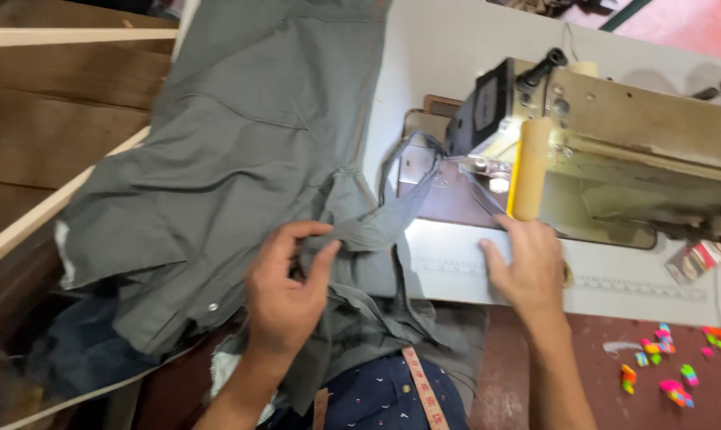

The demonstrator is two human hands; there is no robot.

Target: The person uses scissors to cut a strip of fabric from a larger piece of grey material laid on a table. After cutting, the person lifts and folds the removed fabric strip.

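The left hand pinches the grey cloth, which stretches away up-left, while the right hand rests flat, grasping nothing, by the sewing machine.

Grey garment cut off at top edge, sewing machine cropped at right, needle area blurred by glare, colourful scraps too small to tell.

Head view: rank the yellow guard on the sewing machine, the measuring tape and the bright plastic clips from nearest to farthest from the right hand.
From the right hand:
1. Yellow guard, just above the fingers on the machine head.
2. Measuring tape, lower left, across the lap.
3. Bright plastic clips, scattered far right on the red surface.
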